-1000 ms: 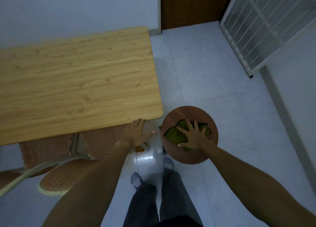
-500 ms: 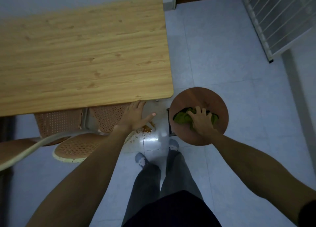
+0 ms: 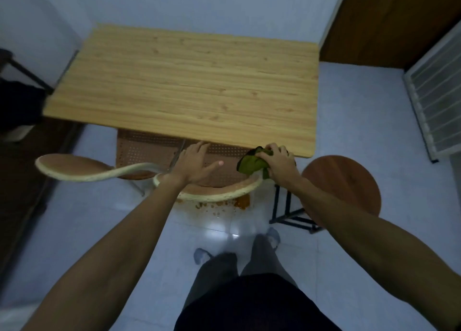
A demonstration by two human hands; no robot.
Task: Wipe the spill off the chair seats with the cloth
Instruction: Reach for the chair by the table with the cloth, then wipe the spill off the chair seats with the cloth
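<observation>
Now we see cloth (image 3: 252, 163) gone from stool (image 3: 346, 181), bunched in right hand (image 3: 279, 162), fingers curled tight around it, over chair seat (image 3: 224, 174). Left hand (image 3: 197, 162) flat on seat, fingers together, thumb out. Spill (image 3: 239, 202) unwiped; wiping likely next.

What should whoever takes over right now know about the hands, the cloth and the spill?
Right hand: fingers closed on the bunched green cloth, at the right edge of the near chair seat.
Left hand: open, flat on that seat.
Done: cloth is off the round stool.
Left: whether any spill is on the seats cannot be told; orange spill lies on the floor below the seat edge.
</observation>
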